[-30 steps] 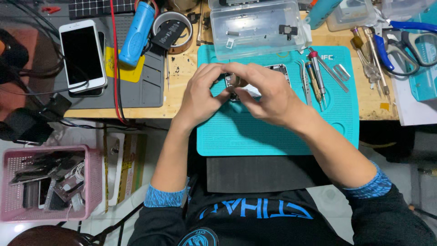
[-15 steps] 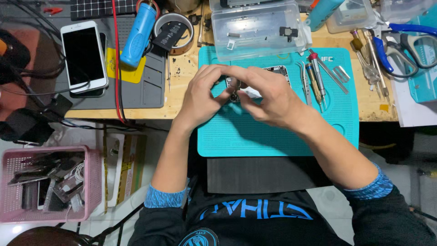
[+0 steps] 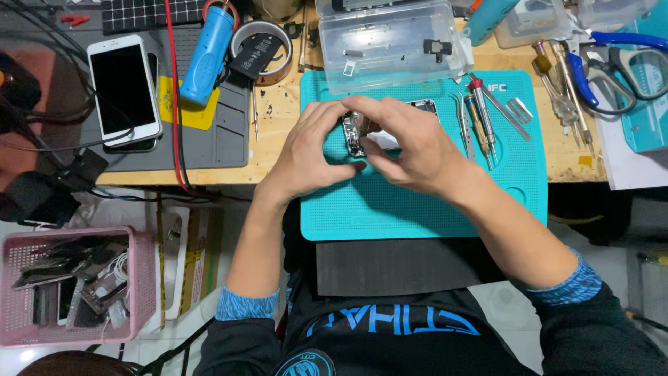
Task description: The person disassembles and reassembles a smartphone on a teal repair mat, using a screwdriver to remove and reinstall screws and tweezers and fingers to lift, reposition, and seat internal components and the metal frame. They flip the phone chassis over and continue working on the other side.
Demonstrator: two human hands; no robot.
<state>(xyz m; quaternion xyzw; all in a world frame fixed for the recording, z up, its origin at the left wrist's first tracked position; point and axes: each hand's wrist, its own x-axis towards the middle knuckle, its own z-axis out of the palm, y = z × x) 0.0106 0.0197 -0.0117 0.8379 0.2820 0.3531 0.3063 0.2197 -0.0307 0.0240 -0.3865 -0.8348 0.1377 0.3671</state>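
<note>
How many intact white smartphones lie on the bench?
1: the white smartphone lies face up on the grey mat, far left. Phone parts in the pink basket may hide others.

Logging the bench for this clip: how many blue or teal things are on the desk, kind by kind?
Teal work mat: 1
Blue cylinder: 1
Blue-handled scissors: 1
Teal bottle at the top edge: 1
Teal box at the right edge: 1
Total: 5
</note>
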